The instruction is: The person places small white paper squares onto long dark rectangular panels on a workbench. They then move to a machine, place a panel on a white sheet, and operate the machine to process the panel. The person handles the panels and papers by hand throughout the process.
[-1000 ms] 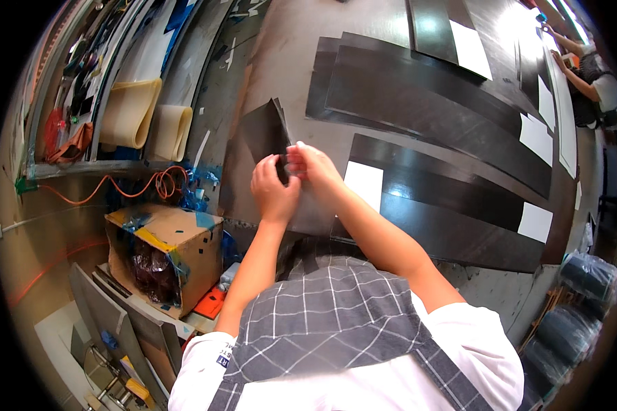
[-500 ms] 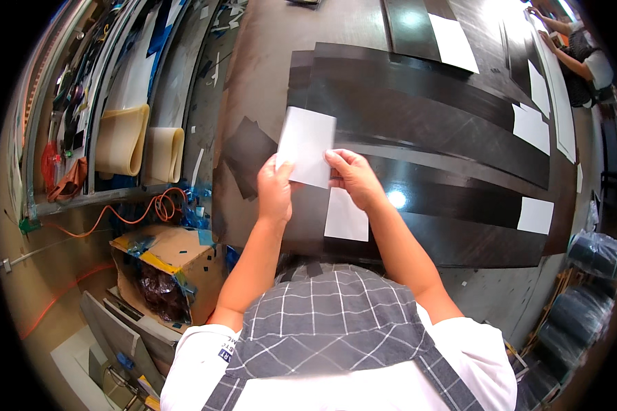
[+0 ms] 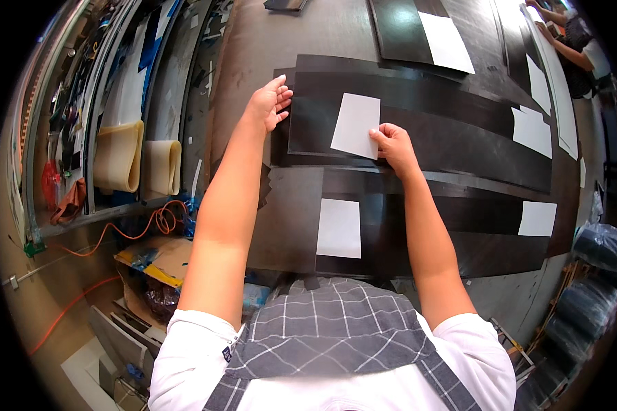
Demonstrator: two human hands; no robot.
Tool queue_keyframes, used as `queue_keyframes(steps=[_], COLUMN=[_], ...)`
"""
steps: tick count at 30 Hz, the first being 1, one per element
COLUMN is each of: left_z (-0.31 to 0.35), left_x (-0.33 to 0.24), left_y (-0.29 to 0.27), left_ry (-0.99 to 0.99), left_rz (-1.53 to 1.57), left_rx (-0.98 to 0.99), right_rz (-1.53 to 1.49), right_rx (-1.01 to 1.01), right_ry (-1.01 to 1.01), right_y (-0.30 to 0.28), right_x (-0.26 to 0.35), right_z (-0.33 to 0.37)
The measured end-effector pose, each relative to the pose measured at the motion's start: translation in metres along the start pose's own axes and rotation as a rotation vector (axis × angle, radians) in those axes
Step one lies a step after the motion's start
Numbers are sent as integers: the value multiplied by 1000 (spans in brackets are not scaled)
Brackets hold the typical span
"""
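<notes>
counter [image 3: 267,48]: wide, dull grey-brown, flat; it carries all the sheets so they lie without a fold
black sheets [image 3: 452,137]: long thin strips with a faint woven shine, overlapping in steps; probably stiff, though the weave is hard to see here
left hand [image 3: 270,103]: released, fingers spread, palm pressing flat on the left end of the upper black sheet, it seems to keep it from sliding
right hand [image 3: 393,145]: grip pinched on the lower right corner of the white paper
white paper [image 3: 355,125]: small matte rectangle, slightly tilted, lying on the upper black sheet between both hands
</notes>
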State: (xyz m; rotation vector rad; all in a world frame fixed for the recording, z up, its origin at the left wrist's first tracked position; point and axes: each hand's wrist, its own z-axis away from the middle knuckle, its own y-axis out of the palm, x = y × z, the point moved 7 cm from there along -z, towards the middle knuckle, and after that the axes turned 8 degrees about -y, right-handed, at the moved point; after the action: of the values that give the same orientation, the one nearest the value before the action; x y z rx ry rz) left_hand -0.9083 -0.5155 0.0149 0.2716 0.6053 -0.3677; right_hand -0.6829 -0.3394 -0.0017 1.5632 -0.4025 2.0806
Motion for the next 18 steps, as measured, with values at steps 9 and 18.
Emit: queue_keyframes(steps=[9, 18], left_z=[-4, -5], left_x=[4, 10], left_y=[9, 13], left_ry=[110, 155], left_rz=[-131, -239], left_rx=[221, 242], right_rz=[455, 511], right_rx=[-22, -20], right_ry=[-232, -277], right_y=[56, 76], right_x=[32, 24], right_z=[-46, -66])
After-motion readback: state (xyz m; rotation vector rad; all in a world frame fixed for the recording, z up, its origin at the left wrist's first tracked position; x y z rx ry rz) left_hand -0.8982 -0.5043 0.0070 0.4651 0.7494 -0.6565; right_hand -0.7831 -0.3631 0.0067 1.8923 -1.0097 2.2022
